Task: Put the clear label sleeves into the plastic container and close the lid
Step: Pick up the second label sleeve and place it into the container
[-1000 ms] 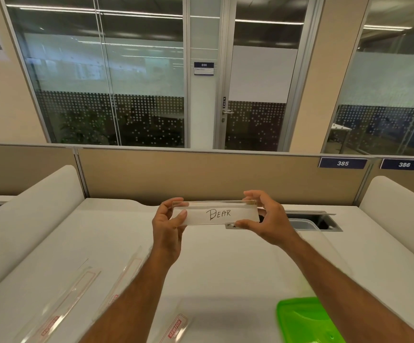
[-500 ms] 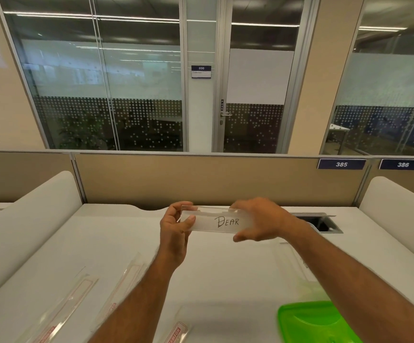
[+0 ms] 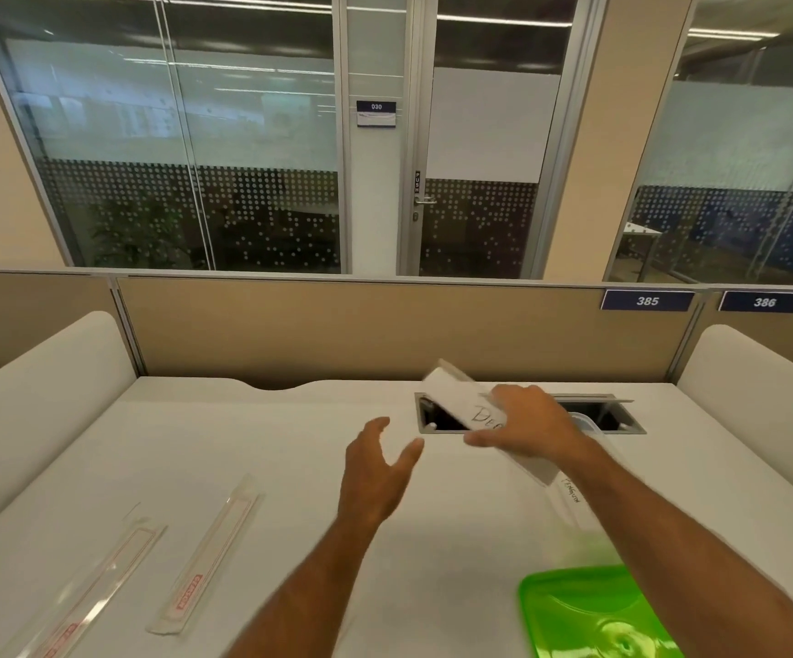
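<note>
So the surface is a plain white desk (image 3: 252, 448), with a tan divider panel (image 3: 361, 330) running along the back and rounded white side screens on both edges. There's a rectangular cable cutout (image 3: 589, 415) sunk into the desk near the back right. Behind the divider you get glass office walls with a dotted frosting band, a glass door (image 3: 475, 149) marked PUSH, and a little room sign reading 030 (image 3: 376, 113). Two blue number plates on the divider, 385 (image 3: 647, 301) and 386 (image 3: 764, 302). Counting the stuff: three clear label sleeves that I can see. Two long ones lie flat on the desk at the lower left, one nearer the edge (image 3: 95, 586) and one just to its right (image 3: 207, 558), both with red printing. The third, the handwritten sleeve (image 3: 461, 401), is up in the air, tilted, pinched in the right hand (image 3: 527, 427), with the fingers curled over its top and the thumb under. The left hand (image 3: 375, 472) holds nothing, fingers spread and loose, just beside it. One clear plastic container (image 3: 575, 496) sits under the right forearm, hard to make out since it's transparent and blurry, and one bright green lid (image 3: 584, 610) lies flat on the desk at the bottom right, off the container
</note>
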The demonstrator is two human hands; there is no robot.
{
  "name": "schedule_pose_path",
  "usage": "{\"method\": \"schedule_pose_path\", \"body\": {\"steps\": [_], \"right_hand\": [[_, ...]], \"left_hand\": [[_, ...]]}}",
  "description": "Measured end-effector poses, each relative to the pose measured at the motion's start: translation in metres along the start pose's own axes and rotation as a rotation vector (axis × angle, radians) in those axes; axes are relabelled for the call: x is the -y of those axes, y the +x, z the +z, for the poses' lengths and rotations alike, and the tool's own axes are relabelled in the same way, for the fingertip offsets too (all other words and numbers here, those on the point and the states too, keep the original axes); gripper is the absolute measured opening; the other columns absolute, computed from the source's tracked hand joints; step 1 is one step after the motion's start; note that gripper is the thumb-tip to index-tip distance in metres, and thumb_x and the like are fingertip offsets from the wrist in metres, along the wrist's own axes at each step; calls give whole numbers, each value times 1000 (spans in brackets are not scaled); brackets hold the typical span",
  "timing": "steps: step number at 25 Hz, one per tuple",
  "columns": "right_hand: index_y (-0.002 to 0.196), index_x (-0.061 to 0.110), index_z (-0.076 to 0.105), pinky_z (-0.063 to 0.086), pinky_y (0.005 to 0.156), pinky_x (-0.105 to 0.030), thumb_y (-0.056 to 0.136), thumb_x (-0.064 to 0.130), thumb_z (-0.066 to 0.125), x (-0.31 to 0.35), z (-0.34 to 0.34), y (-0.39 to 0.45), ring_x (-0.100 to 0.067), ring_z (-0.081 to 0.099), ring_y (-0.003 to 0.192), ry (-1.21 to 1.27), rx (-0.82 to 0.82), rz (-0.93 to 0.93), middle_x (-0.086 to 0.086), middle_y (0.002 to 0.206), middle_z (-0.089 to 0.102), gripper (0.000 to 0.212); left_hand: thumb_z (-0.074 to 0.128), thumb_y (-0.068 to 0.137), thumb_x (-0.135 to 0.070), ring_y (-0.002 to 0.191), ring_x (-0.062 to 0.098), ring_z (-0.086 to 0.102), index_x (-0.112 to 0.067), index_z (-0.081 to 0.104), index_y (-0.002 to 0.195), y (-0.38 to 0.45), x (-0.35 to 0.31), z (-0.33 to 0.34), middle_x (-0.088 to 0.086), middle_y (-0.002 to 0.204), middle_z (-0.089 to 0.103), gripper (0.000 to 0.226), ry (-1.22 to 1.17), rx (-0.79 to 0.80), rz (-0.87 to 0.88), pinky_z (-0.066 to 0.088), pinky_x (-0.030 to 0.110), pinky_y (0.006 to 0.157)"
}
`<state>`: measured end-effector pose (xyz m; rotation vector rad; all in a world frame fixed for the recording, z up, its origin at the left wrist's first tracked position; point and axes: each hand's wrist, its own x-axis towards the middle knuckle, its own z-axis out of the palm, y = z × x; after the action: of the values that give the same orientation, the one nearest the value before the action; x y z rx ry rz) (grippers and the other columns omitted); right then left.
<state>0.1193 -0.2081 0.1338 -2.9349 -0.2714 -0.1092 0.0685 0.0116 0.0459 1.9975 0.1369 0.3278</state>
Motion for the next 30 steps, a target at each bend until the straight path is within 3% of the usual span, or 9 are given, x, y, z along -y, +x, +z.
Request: {"method": "schedule_pose_path", "body": {"steps": [4, 7, 12, 14, 16, 17, 21, 26, 30], "right_hand": [[94, 25, 54, 40, 51, -26, 53, 74, 73, -58, 8, 1, -19, 58, 77, 131, -57, 334, 0, 98, 67, 67], [105, 19, 58, 53, 65, -33, 53, 68, 80, -92, 29, -2, -25, 64, 87, 169, -25, 511, -6, 104, 68, 75], [111, 12, 56, 53, 74, -34, 60, 67, 78, -118, 71, -3, -31, 64, 99, 119, 53, 661, -11, 113, 65, 78], [112, 12, 55, 55, 79, -37, 62, 64, 78, -117, 86, -1, -31, 63, 100, 136, 104, 674, -10, 112, 64, 75], [112, 12, 54, 55, 81, -37, 64, 59, 79, -115, 99, 3, -31, 63, 100, 160, 144, 686, -10, 111, 64, 72], [111, 11, 55, 55, 81, -36, 65, 57, 78, -113, 104, 4, -31, 63, 100, 167, 161, 687, -10, 110, 64, 69], [111, 9, 57, 53, 81, -37, 66, 49, 76, -108, 117, 4, -33, 63, 102, 156, 178, 712, -12, 112, 64, 63], [110, 11, 59, 52, 80, -37, 68, 42, 75, -108, 121, 3, -33, 62, 102, 141, 157, 755, -11, 112, 63, 55], [108, 11, 60, 52, 79, -38, 69, 44, 74, -107, 124, 0, -32, 63, 100, 123, 154, 757, -10, 109, 63, 53]], "left_hand": [[45, 88, -69, 151, 22, 12, -25, 21, 153, -8, 44, 32, 0, 163, 20, 82, 542, 221, 91, 14, 42, 121], [34, 90, -71, 152, 24, -4, -23, 8, 155, -15, 71, 49, 0, 166, 4, 85, 759, 300, 95, 1, 49, 121], [23, 88, -73, 151, 26, -12, -21, -1, 156, -27, 109, 70, 3, 166, -7, 89, 932, 385, 89, -7, 53, 120], [17, 87, -76, 152, 29, -2, -20, 10, 156, -34, 115, 75, 6, 166, 2, 89, 928, 284, 137, -19, 49, 115], [15, 87, -75, 146, 31, 29, -18, 48, 144, -39, 112, 72, 11, 154, 41, 87, 922, 284, 188, -21, 46, 114], [15, 88, -75, 145, 29, 30, -18, 60, 133, -41, 111, 72, 10, 143, 54, 86, 926, 306, 190, -16, 46, 115], [15, 87, -76, 147, 16, -26, -19, 64, 129, -37, 116, 74, 8, 137, 60, 86, 943, 147, 228, -2, 52, 111], [15, 87, -77, 145, 24, 3, -19, 64, 129, -36, 112, 75, 8, 137, 61, 86, 932, 163, 199, 4, 54, 108], [13, 87, -75, 147, 16, -24, -19, 64, 129, -36, 113, 74, 8, 137, 60, 87, 928, 92, 209, 0, 53, 109]]}}
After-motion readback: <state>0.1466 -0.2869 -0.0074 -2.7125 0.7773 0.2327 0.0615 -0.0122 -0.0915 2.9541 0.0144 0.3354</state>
